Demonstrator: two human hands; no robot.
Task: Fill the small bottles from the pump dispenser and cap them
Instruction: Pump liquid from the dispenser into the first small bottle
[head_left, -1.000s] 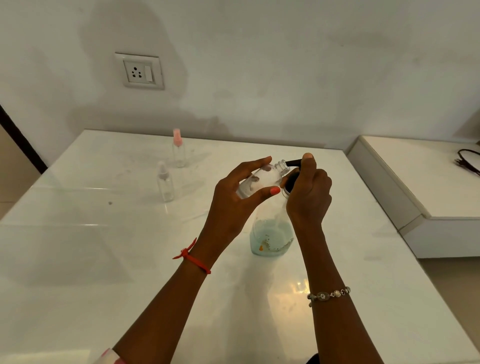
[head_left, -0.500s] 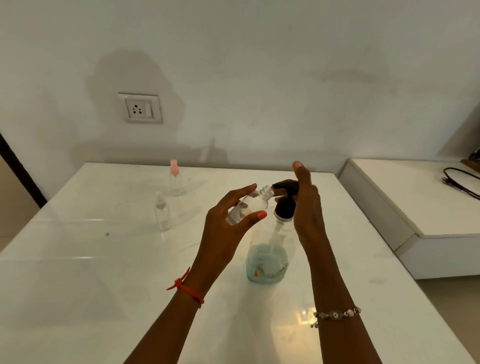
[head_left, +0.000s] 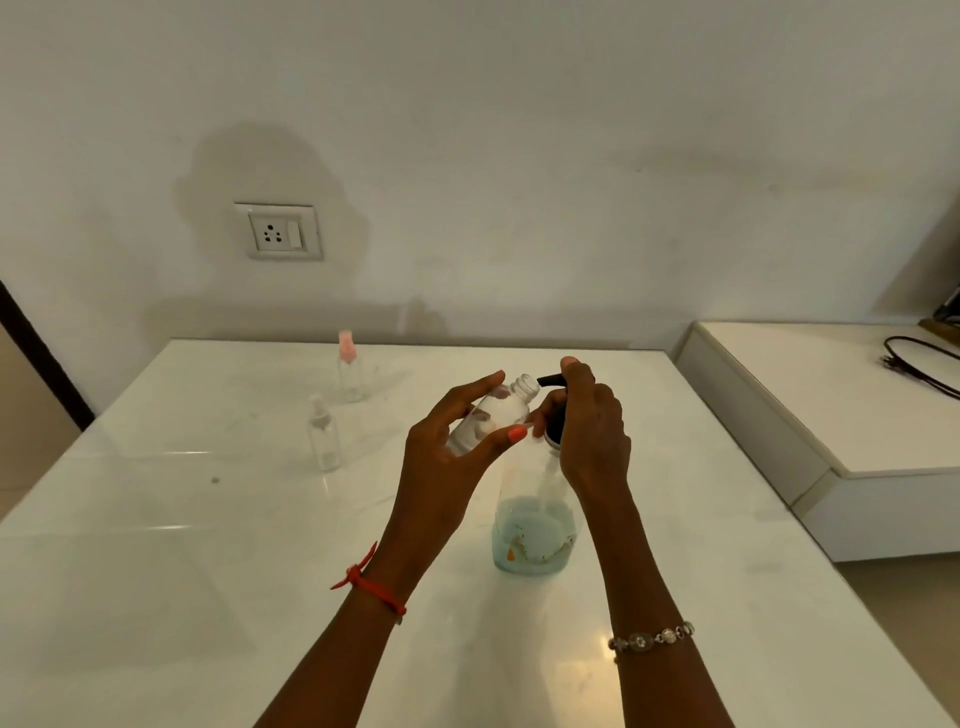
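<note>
Nearest the camera, two bare forearms reach up over the white bench (head_left: 156, 597), the left wrist tied with a red thread (head_left: 370, 584) and the right wearing a beaded bracelet (head_left: 652, 638). Just beyond them, at centre, the dispenser (head_left: 535, 525) stands upright on the bench, a clear bottle with pale blue liquid filling only its lower part. The right hand (head_left: 592, 431) is curled over its black pump (head_left: 551, 395), the index finger pressed on top of the pump head and the other fingers bent down around the neck; the short black spout sticks out toward 9 o'clock. The left hand (head_left: 447, 457) is closed on a small clear bottle (head_left: 493, 415), thumb on the near side and fingers on the far side, holding it above the bench and tilted so that its open, uncapped threaded mouth points toward 2 o'clock and sits just beside the spout tip; whether they touch cannot be told. Farther off, toward 10 o'clock from the dispenser, a small bottle with a clear top (head_left: 323, 434) stands on the bench, and past it, near the far edge, another one with a pink top (head_left: 349, 369). On the wall behind, toward 11 o'clock, is a white socket (head_left: 279, 232). To the right, at 2 o'clock, a white ledge (head_left: 831, 410) carries a black cable (head_left: 917, 358).
</note>
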